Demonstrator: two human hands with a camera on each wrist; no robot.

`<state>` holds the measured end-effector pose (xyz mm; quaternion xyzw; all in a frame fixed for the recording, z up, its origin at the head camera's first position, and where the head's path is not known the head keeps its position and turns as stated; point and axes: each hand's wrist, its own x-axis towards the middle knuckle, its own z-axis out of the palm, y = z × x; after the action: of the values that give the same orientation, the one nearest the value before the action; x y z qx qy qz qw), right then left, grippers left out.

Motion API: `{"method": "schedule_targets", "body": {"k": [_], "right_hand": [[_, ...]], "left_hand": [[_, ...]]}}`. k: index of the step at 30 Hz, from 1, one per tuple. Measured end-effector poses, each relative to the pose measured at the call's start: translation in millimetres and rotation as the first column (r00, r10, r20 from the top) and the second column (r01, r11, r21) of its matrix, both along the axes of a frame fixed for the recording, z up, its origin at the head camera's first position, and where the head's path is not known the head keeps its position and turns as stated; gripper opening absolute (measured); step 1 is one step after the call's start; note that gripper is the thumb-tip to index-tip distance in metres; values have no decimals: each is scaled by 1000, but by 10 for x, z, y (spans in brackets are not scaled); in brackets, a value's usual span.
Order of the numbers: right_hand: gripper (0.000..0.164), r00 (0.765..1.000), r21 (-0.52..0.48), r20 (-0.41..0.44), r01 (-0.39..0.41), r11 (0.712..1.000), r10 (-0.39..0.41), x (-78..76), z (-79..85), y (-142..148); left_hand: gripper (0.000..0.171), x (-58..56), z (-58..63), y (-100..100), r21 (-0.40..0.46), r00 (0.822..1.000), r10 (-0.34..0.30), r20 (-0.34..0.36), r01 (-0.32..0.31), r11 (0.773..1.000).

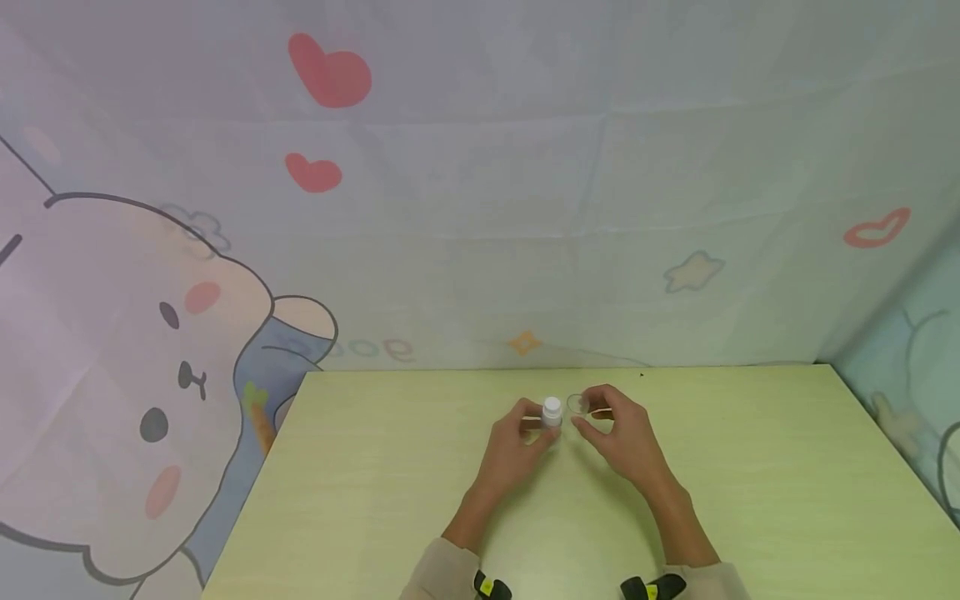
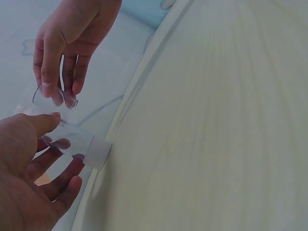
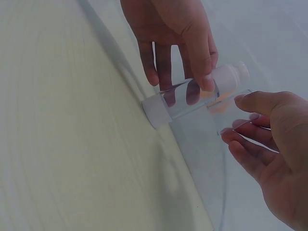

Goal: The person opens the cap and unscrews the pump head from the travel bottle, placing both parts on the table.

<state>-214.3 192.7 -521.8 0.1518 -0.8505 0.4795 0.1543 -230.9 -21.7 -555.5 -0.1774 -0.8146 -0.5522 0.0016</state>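
Near the far edge of the table, my left hand (image 1: 513, 450) grips a small clear bottle (image 3: 185, 98) between thumb and fingers. The bottle stands upright, its white base (image 2: 98, 152) right at the tabletop. A white collar with a narrower white top (image 1: 552, 404) forms its upper end. Just to the right, my right hand (image 1: 630, 437) pinches a clear, see-through cap (image 1: 577, 404) between thumb and fingertips. This cap (image 2: 60, 98) is off the bottle, beside its white top, with its open rim showing in the head view.
The pale yellow-green table (image 1: 360, 500) ends at a hanging cloth backdrop (image 1: 480, 208) printed with hearts, stars and a cartoon animal. Another cloth (image 1: 900, 400) hangs along the right side. A dark cable-like loop (image 1: 947, 471) shows at the far right.
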Motion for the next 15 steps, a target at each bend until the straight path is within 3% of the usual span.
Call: {"method": "schedule_targets", "body": {"k": [15], "right_hand": [[30,997,-8,74,-19,1000,19,-28,-87,15]], "left_hand": [[27,9,25,4,6,1000,-5,-7,5,1000]]}}
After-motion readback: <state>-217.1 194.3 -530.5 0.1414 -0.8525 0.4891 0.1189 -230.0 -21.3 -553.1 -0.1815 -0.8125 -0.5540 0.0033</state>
